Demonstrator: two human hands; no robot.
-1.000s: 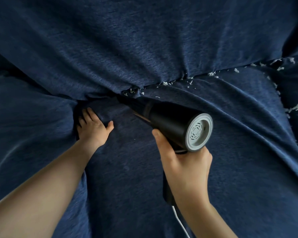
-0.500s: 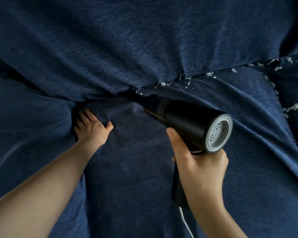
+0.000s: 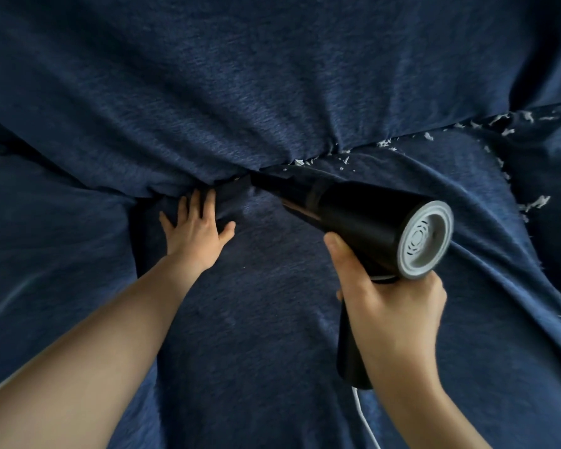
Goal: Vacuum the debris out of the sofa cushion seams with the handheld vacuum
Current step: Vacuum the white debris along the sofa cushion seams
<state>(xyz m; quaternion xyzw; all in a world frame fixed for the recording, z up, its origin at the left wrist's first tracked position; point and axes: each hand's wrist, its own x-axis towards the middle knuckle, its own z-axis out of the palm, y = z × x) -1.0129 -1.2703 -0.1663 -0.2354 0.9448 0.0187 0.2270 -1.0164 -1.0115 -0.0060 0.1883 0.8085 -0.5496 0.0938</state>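
2 bare hands work on a dark blue sofa. The handheld vacuum (image 3: 363, 218), black with a grey vented rear cap, lies across the centre-right of the view, tilted so that its narrow nozzle (image 3: 269, 183) points up and left into the seam (image 3: 353, 150) where the back cushion (image 3: 240, 92) meets the seat cushion (image 3: 256, 319). The nozzle tip sits right at the seam line, just beside the nearest white scraps. The right hand (image 3: 392, 306) is clenched around the vacuum's handle, thumb laid up along the left side of the body, and a white cord (image 3: 365, 419) trails down from the handle's base.

White debris (image 3: 386, 143) is strewn along the seam to the right of the nozzle, running up toward the right edge, with more flecks scattered down a second seam on the far right.

The left hand (image 3: 196, 231) lies flat on the seat cushion, left of the nozzle, fingers straight and spread, fingertips reaching into the dark fold at the seam. It grasps nothing; it presses the fabric down. Both forearms enter from the bottom of the view.
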